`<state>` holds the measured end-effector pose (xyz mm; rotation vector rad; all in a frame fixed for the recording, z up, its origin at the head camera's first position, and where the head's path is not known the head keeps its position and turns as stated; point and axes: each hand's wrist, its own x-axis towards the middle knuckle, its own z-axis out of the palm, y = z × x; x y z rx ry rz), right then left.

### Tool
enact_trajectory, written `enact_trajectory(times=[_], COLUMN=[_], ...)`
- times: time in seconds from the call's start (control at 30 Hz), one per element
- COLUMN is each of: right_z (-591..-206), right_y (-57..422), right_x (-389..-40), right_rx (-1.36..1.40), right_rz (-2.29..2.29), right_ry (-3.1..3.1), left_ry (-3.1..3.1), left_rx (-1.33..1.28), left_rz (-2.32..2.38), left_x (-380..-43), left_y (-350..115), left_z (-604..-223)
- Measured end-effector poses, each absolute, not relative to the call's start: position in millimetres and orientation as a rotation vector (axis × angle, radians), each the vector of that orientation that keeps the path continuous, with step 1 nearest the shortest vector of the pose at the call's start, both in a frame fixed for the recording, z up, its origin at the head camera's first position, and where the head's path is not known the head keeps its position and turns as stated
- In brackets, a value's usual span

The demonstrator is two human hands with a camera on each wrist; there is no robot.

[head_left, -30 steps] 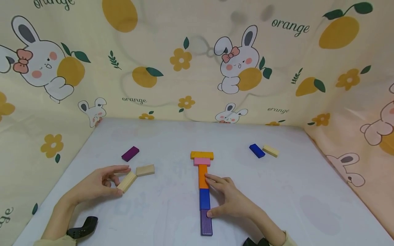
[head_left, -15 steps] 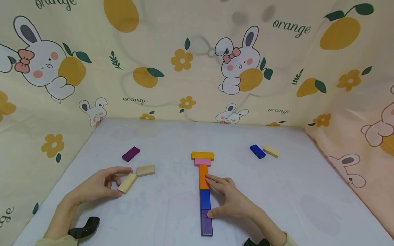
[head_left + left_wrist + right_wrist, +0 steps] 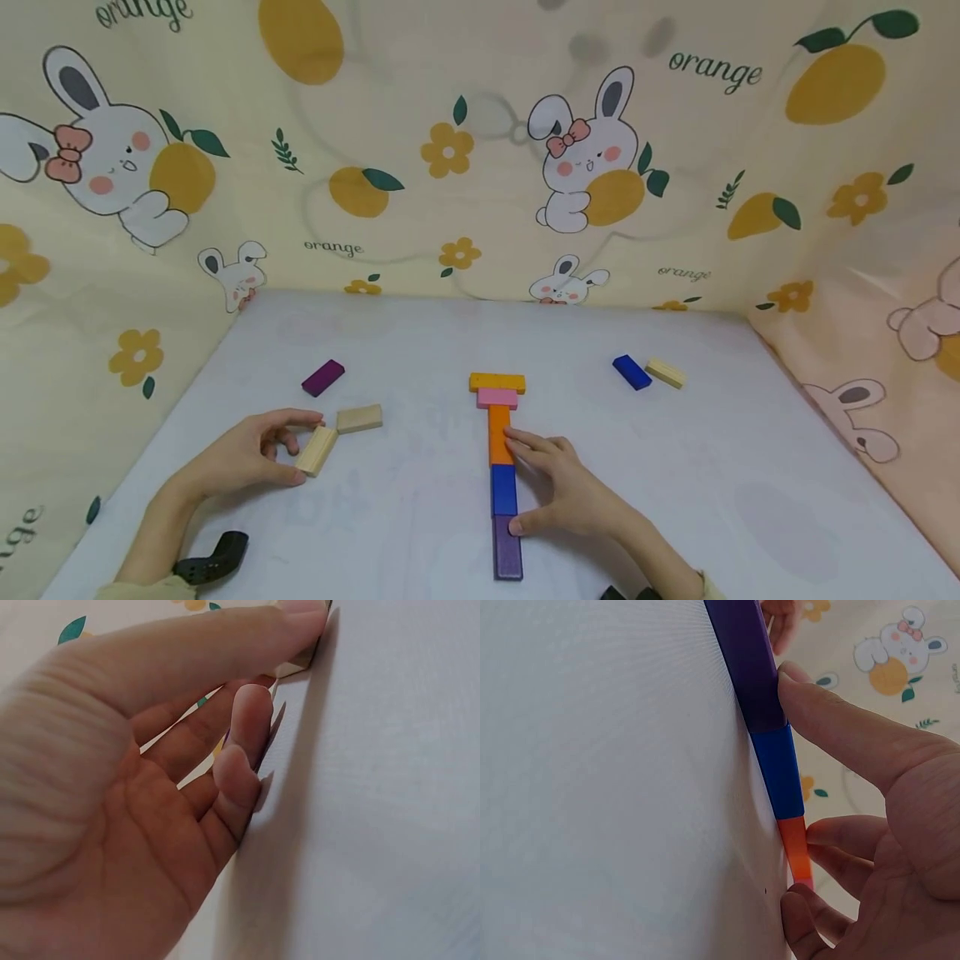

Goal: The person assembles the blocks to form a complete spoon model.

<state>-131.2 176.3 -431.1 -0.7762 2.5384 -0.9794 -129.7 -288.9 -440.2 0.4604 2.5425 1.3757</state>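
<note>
At the left of the head view, my left hand [image 3: 236, 458] pinches a plain wooden block [image 3: 317, 451] between thumb and index finger. That block's far corner is right at a second plain wooden block [image 3: 359, 418]. In the left wrist view the thumb lies over the held block [image 3: 294, 664]. My right hand [image 3: 577, 492] rests along a column of blocks, its thumb on the purple block [image 3: 507, 554] and its fingertips against the orange block [image 3: 499, 433]. A blue block [image 3: 504, 490] lies between those two. Beyond them come a pink block [image 3: 497, 399] and a yellow-orange block [image 3: 497, 382], both crosswise.
A dark magenta block [image 3: 323, 377] lies at the back left of the white table [image 3: 420, 333]. At the back right, a blue block [image 3: 632, 372] sits beside a plain wooden block [image 3: 665, 372]. A printed rabbit-and-orange cloth [image 3: 480, 200] stands behind and along the sides.
The held wooden block has turned slightly, pointing a little more away from me. The right hand stays on the column. The whole head view has shifted slightly.
</note>
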Motion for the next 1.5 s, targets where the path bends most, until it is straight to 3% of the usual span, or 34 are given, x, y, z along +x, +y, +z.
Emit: enact_trajectory(times=[0.53,1.5], right_z=[-431.7,-432.6], right_y=[173.6,176.4], right_x=[-132.3,-131.9], right_rx=[-0.767,-0.774], right_rz=[-0.977,-0.979], right_ry=[2.523,2.531], left_ry=[2.525,2.693], left_rx=[0.437,0.153], left_rz=[1.422,1.505], left_x=[-126.0,-127.0], left_y=[-293.7,-285.9], left_z=[-441.5,-425.7])
